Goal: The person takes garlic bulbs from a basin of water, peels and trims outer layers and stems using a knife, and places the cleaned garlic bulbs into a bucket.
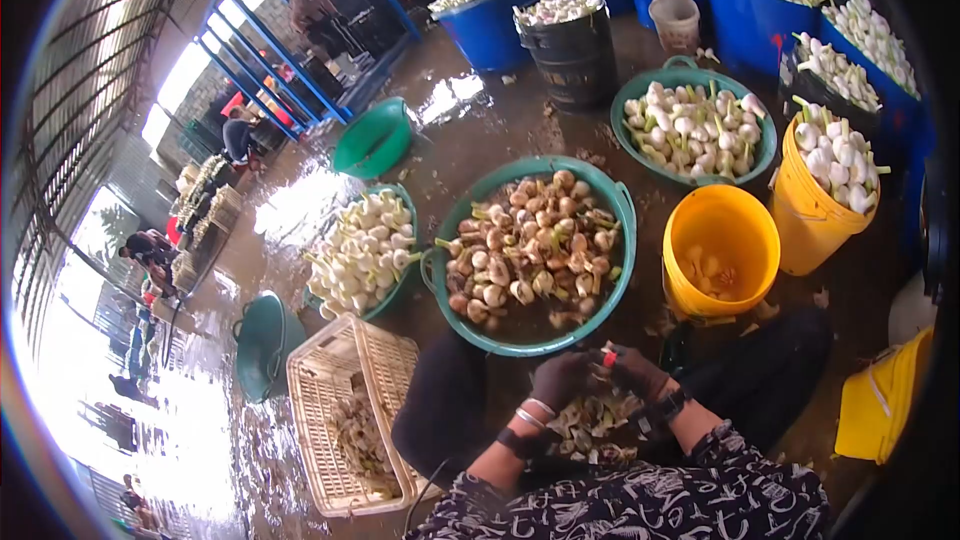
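In the head view, the person's forearms reach forward and angle inward, bringing the gloved left hand (pixel 561 380) and right hand (pixel 640 372) close together above loose garlic scraps (pixel 590 425). The fingers look curled; whether the hands pinch anything cannot be told. A red patch (pixel 609 359) shows at the right hand. Brownish garlic bulbs (pixel 537 240) lie just beyond, in a round green tub (pixel 629 240).

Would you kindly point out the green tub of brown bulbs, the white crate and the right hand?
Green tub (pixel 626 250), head view: right rim.
White crate (pixel 325 370), head view: latticed wall.
Right hand (pixel 638 373), head view: gloved back.
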`<state>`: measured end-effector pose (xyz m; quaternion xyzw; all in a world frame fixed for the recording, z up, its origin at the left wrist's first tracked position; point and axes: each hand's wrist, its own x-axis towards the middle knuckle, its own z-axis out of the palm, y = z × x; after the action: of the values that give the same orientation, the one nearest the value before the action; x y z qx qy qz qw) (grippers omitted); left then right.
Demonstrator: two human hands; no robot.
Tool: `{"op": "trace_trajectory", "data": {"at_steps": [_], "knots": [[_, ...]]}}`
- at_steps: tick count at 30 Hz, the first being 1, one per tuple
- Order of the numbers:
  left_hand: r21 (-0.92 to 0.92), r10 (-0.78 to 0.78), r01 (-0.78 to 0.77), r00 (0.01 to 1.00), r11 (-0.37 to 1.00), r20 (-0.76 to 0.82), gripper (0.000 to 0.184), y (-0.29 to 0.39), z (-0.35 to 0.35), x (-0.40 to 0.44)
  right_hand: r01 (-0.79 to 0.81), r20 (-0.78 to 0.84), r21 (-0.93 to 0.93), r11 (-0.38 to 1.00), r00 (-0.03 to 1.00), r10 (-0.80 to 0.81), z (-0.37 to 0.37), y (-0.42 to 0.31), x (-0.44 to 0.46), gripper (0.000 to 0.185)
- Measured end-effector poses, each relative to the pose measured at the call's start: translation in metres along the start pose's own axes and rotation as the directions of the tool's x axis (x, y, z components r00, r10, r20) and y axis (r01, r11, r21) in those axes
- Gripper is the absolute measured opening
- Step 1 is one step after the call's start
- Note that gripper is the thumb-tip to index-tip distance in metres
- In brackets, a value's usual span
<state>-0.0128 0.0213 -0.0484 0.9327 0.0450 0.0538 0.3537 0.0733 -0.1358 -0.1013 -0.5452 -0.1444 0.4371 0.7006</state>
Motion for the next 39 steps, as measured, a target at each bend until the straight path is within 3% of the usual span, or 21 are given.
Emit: {"op": "trace_trajectory", "data": {"at_steps": [2,4,5,7,9,11,12,13,15,19,20,21,22,24,25,27,28,31,33,36,39], "knots": [[-0.053,-0.019,0.017,0.999,0.998,-0.045,0.021,-0.002,0.003,0.001,-0.057,-0.007,0.027,0.998,0.998,0.057,0.003,-0.009,-0.003,0.023],[-0.216,-0.281,0.28,0.959,0.936,0.026,0.017,-0.016,0.011,0.002,-0.036,0.011,0.002,0.999,0.999,0.036,0.009,-0.024,-0.013,0.025],[-0.52,-0.478,0.515,0.851,0.682,0.216,0.021,-0.016,0.009,0.003,-0.014,0.031,-0.022,1.0,0.999,0.015,0.015,-0.038,-0.021,0.028],[-0.853,-0.352,0.452,0.867,0.26,0.352,0.022,-0.02,-0.007,-0.004,0.009,0.084,0.018,1.0,0.996,-0.011,0.026,-0.066,-0.031,0.034],[-0.847,-0.309,0.444,0.882,0.292,0.356,0.025,-0.007,-0.022,-0.007,0.097,0.154,0.159,0.982,0.981,-0.121,0.032,-0.074,-0.03,0.038],[-0.674,-0.249,0.27,0.96,0.687,0.131,0.026,-0.007,-0.023,-0.015,0.188,0.136,0.164,0.968,0.968,-0.211,0.032,-0.061,-0.022,0.042],[-0.691,-0.246,0.258,0.962,0.675,0.118,0.027,-0.03,-0.01,-0.016,0.454,0.09,-0.408,0.792,0.883,-0.46,0.029,-0.058,-0.022,0.044],[-0.708,-0.244,0.245,0.964,0.662,0.105,0.027,-0.031,-0.01,-0.013,0.478,0.191,-0.828,0.294,0.733,-0.652,0.031,-0.062,-0.024,0.045],[-0.801,-0.501,0.574,0.75,0.171,0.431,0.026,-0.033,-0.008,-0.013,0.524,0.251,-0.797,0.301,0.74,-0.623,0.04,-0.066,-0.028,0.041],[-0.841,-0.461,0.453,0.839,0.295,0.29,0.028,-0.016,-0.002,-0.015,0.459,0.14,-0.743,0.487,0.819,-0.557,0.038,-0.031,-0.015,0.022],[-0.845,-0.502,0.437,0.829,0.308,0.245,0.027,-0.012,-0.005,-0.015,0.404,-0.067,-0.447,0.799,0.875,-0.48,0.033,-0.026,-0.009,0.017],[-0.775,-0.384,0.31,0.918,0.55,0.095,0.026,-0.011,-0.009,-0.015,0.301,-0.231,-0.05,0.952,0.924,-0.304,0.025,-0.018,-0.006,0.013],[-0.761,-0.361,0.293,0.929,0.579,0.082,0.025,-0.006,-0.012,-0.015,0.259,-0.289,-0.001,0.966,0.925,-0.248,0.012,-0.002,0.002,0.011],[-0.921,-0.303,0.263,0.937,0.287,0.173,0.019,0.015,-0.026,-0.015,0.158,-0.367,0.21,0.965,0.927,-0.072,-0.018,0.02,0.014,0.013],[-0.772,-0.096,0.093,0.994,0.629,0.042,0.017,0.023,-0.039,-0.019,0.113,-0.376,0.368,0.923,0.926,0.037,-0.029,0.026,0.012,0.016],[-0.855,-0.221,0.26,0.959,0.448,0.177,0.018,0.036,-0.057,-0.02,0.034,-0.384,0.139,0.99,0.923,0.022,-0.025,-0.019,-0.019,0.022],[-0.795,-0.229,0.308,0.949,0.523,0.218,0.021,0.035,-0.061,-0.018,0.024,-0.393,0.141,0.99,0.919,0.034,-0.031,-0.015,-0.014,0.022],[-0.708,-0.267,0.319,0.945,0.63,0.188,0.028,0.014,-0.043,-0.011,0.149,-0.23,0.46,0.875,0.972,-0.045,-0.025,-0.015,0.003,0.028],[-0.739,-0.264,0.341,0.938,0.581,0.226,0.036,0.022,-0.039,-0.001,0.164,-0.149,0.129,0.978,0.978,-0.144,0.004,-0.054,-0.011,0.026],[-0.761,-0.177,0.389,0.92,0.519,0.35,0.043,0.001,-0.015,0.0,0.155,-0.021,0.1,0.983,0.988,-0.154,0.009,-0.049,-0.012,0.028],[-0.81,-0.309,0.421,0.899,0.409,0.311,0.033,0.012,-0.007,-0.005,0.028,-0.082,0.012,1.0,0.996,-0.027,0.009,-0.045,-0.015,0.028]]}}
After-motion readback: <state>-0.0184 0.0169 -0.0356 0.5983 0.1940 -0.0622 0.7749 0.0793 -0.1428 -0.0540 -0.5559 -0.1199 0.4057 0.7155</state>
